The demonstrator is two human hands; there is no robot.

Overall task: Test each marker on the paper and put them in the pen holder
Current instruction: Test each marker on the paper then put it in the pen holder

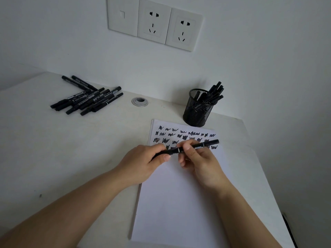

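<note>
A black marker (202,145) lies level above the white paper (179,203), held between both hands. My left hand (143,163) grips its left end, cap side, with curled fingers. My right hand (198,161) pinches the barrel near the middle. Rows of black scribbles (179,136) cover the top of the paper. Beyond the paper's top right corner stands a black mesh pen holder (198,110) with several black markers in it. At the table's far left lies a pile of several black markers (86,98).
The white table (62,149) meets a white wall with a row of sockets (155,22). A round metal cable hole (140,101) sits between the marker pile and the holder. The table's right edge runs close to the paper.
</note>
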